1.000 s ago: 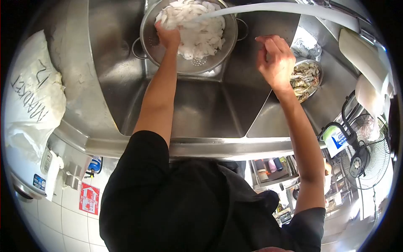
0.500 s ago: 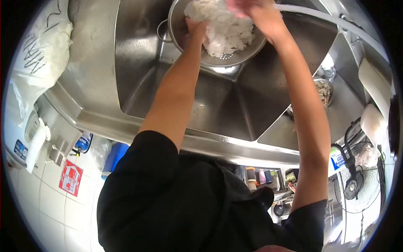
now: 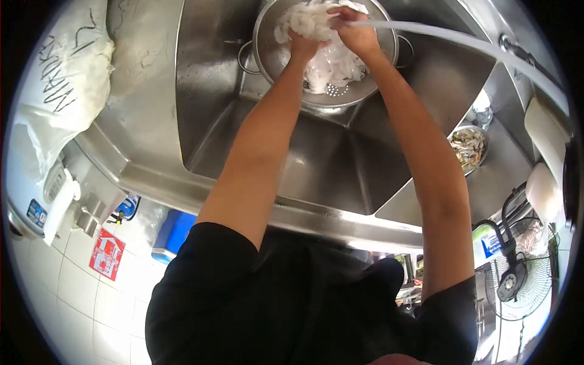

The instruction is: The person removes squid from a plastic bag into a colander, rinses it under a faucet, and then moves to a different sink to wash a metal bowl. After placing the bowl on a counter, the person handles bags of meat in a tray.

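Observation:
A metal colander [image 3: 264, 45] with two loop handles sits in the steel sink, holding a heap of wet white food pieces [image 3: 331, 67]. My left hand [image 3: 305, 47] is in the colander, its fingers closed around some of the white pieces at the heap's upper left. Above the heap, my right hand [image 3: 354, 31] has its fingers wrapped round the end of a whitish hose [image 3: 438, 31], which runs off to the right.
Beside the large basin, a smaller basin holds a bowl of mixed scraps [image 3: 468, 146]. A marked white plastic bag [image 3: 76, 79] lies on the left counter. A fan [image 3: 517, 283] stands at the lower right, and a blue container [image 3: 173, 234] is below the counter.
My right hand has moved left and a little down with the hose. My left hand has shifted slightly right, lifting some white pieces. The whole view has shifted slightly.

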`<state>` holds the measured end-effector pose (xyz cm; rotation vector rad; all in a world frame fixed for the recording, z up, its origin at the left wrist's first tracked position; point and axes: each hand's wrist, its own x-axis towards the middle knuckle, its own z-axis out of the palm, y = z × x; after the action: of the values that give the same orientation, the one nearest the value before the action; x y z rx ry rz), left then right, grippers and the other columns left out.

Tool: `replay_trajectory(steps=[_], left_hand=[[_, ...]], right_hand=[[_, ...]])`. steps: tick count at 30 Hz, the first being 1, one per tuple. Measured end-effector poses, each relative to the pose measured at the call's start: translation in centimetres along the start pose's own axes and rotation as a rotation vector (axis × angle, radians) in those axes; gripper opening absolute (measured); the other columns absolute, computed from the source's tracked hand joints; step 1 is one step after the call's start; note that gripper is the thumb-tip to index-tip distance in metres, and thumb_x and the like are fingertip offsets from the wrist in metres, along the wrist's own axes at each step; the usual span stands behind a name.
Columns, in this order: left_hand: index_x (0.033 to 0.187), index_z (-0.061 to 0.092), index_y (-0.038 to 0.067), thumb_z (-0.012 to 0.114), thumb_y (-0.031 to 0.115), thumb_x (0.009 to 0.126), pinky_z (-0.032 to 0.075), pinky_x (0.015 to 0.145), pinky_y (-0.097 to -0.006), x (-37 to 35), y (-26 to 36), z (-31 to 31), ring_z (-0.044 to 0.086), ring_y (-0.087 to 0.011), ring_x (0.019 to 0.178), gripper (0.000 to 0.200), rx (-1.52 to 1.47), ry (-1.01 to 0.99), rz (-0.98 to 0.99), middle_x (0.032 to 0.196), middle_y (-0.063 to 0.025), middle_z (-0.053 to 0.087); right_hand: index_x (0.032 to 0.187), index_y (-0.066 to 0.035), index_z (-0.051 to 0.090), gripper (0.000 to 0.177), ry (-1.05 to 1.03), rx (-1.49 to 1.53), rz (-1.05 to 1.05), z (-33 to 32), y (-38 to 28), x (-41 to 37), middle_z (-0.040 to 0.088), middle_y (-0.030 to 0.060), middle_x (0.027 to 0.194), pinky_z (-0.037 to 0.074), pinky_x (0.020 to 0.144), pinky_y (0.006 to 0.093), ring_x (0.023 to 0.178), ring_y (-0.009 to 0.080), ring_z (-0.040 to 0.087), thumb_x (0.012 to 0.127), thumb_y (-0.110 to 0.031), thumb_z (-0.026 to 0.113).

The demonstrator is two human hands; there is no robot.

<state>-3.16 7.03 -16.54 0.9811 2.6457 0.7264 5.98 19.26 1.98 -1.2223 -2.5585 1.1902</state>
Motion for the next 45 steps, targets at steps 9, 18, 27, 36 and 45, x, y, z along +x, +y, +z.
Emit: replay_trajectory(steps=[9, 18, 27, 36, 45], left_hand=[[0.099, 0.055, -0.002, 0.069, 0.006, 0.066, 0.051, 0.075, -0.0378, -0.6, 2.7, -10.1, 0.061, -0.0277, 0.085, 0.037, -1.332, -0.978, -0.794, 0.102, -0.0141, 0.058], [0.115, 0.052, 0.001, 0.052, 0.016, 0.071, 0.040, 0.093, -0.0438, 0.7, 9.6, -18.9, 0.054, -0.0281, 0.103, 0.047, -1.917, -0.588, -1.027, 0.109, -0.0112, 0.057], [0.112, 0.053, 0.001, 0.049, 0.024, 0.088, 0.039, 0.092, -0.0471, 5.7, 4.9, -14.2, 0.052, -0.0271, 0.105, 0.034, -2.263, -1.435, -0.602, 0.110, -0.0115, 0.058], [0.099, 0.066, 0.004, 0.059, 0.021, 0.084, 0.046, 0.078, -0.0277, 8.5, 4.7, -14.6, 0.058, -0.0150, 0.089, 0.024, -0.689, -1.165, -0.269, 0.097, -0.0064, 0.064], [0.106, 0.060, 0.004, 0.061, 0.031, 0.081, 0.044, 0.084, -0.0335, 6.5, 6.1, -14.4, 0.057, -0.0178, 0.093, 0.038, -0.770, -1.037, -0.436, 0.101, -0.0081, 0.062]], right_hand=[[0.112, 0.002, 0.053, 0.037, 0.058, 0.574, 0.227, -2.1, -2.8, -1.2, 0.056, 0.0223, 0.112, 0.047, 0.077, 0.0338, 0.095, 0.0306, 0.059, 0.077, -0.011, 0.055], [0.131, 0.008, 0.029, 0.102, -0.262, 0.537, 0.460, -4.2, -6.2, -6.9, 0.048, 0.0212, 0.121, 0.038, 0.094, 0.0339, 0.111, 0.0262, 0.049, 0.060, -0.048, 0.077], [0.127, 0.005, 0.035, 0.083, -0.371, 0.509, 0.490, -5.2, -1.6, -6.2, 0.051, 0.0156, 0.116, 0.039, 0.093, 0.0307, 0.107, 0.0218, 0.049, 0.060, -0.019, 0.076], [0.128, 0.003, 0.035, 0.083, -0.412, 0.391, 0.280, -6.3, 1.0, -3.8, 0.051, 0.0163, 0.117, 0.039, 0.093, 0.0306, 0.104, 0.0229, 0.052, 0.061, -0.023, 0.076], [0.121, 0.001, 0.046, 0.078, -0.413, -0.079, 0.212, -4.1, 1.2, -1.9, 0.058, 0.0169, 0.110, 0.043, 0.091, 0.0308, 0.102, 0.0246, 0.056, 0.059, -0.034, 0.075]])
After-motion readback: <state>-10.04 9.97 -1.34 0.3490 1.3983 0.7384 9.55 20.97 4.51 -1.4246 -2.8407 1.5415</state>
